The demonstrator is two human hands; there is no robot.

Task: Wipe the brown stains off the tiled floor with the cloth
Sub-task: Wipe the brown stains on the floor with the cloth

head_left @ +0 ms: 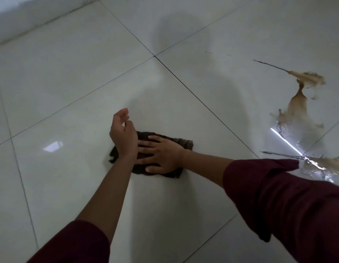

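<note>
A dark brown cloth (183, 142) lies flat on the white tiled floor (70, 92) at the middle of the view. My right hand (161, 154) presses down on it with straight, spread fingers. My left hand (122, 132) hovers just above the cloth's left part, fingers loosely curled and holding nothing. A brown stain (297, 107) spreads over the tiles at the right, with a thin streak running up and left from it. A second wet brown stain (328, 164) sits lower right, partly hidden by my right sleeve.
A white wall base (32, 18) runs along the top left. Dark grout lines cross near the upper middle. Shiny wet patches reflect a light strip beside the stains at the right.
</note>
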